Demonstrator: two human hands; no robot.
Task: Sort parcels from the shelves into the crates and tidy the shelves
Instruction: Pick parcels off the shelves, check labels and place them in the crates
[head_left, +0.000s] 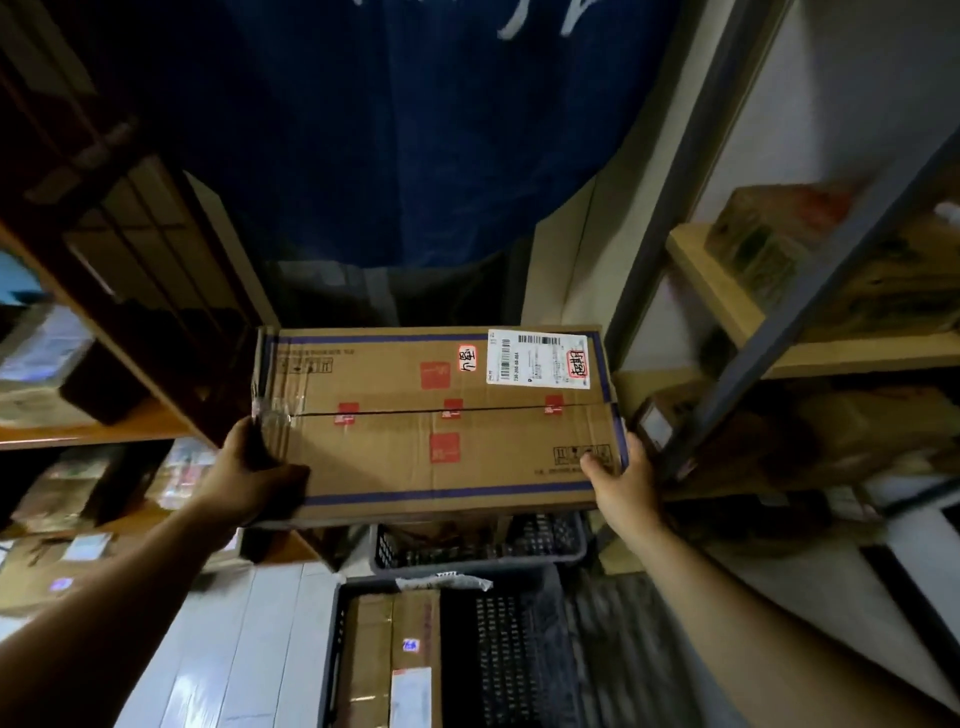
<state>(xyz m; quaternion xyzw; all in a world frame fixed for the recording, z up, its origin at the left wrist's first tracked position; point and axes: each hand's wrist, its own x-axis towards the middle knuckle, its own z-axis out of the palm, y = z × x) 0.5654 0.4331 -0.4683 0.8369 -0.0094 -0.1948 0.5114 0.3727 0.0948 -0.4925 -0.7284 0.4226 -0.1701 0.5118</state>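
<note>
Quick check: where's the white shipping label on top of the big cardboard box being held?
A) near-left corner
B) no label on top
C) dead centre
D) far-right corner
D: the white label sits at the far-right corner of the box top, while the left hand and right hand grip its two ends.

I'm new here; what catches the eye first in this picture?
A long cardboard box fills the middle, held at its ends by the left hand and the right hand. A white shipping label sits at its far right corner. Below, two dark crates stand on the floor.
</note>
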